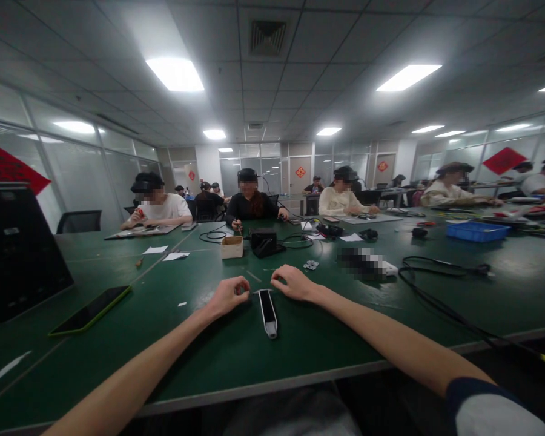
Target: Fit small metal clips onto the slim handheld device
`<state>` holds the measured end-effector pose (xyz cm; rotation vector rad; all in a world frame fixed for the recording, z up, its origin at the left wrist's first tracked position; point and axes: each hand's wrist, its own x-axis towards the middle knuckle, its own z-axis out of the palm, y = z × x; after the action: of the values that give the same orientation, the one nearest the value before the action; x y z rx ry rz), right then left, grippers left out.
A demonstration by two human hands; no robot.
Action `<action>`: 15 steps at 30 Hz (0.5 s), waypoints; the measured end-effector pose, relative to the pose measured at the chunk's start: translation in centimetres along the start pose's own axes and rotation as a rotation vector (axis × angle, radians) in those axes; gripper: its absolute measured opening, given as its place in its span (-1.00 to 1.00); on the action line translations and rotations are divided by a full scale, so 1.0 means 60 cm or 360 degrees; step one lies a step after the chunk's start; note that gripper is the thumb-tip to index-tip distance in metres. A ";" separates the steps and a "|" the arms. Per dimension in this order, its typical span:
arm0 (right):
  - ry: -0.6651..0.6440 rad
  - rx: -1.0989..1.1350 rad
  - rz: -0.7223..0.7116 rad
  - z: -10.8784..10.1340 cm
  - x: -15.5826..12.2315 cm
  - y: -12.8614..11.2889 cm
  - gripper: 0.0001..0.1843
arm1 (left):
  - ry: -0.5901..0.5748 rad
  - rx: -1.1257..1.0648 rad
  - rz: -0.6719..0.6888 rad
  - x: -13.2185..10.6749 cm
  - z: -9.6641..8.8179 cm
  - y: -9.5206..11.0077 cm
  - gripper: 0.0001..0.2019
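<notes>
A slim, elongated device with a black face and a white-grey rim lies on the green table, its narrow end toward me. My left hand is just left of its far end, thumb and fingers curled together in a pinch. On the other side, my right hand is also closed, its fingertips bent down near the same end. Whatever either pinch holds is too small or hidden to name. A thin pale strip shows at the device's far end, between the hands.
A phone with a green edge and a large black panel are at left. Ahead stand a small box and a black object. Black cables and a blue tray lie right. Several people sit across the table.
</notes>
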<state>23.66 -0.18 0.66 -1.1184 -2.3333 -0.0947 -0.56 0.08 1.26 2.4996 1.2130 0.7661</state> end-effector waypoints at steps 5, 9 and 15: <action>-0.0270 0.0022 -0.0072 -0.005 -0.004 0.009 -0.83 | -0.0090 -0.0017 -0.0049 0.001 0.005 -0.004 -0.78; -0.0302 0.0047 -0.0084 -0.010 -0.004 0.000 -0.84 | -0.0088 -0.0027 -0.0073 0.000 0.005 0.008 -0.78; -0.0326 0.0110 -0.0080 -0.013 -0.004 -0.002 -0.86 | -0.0047 -0.0106 -0.0085 0.000 0.007 0.009 -0.78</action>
<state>24.02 -0.67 1.21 -1.0800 -2.5246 0.0859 0.04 -0.23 1.13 2.4064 1.2190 0.7416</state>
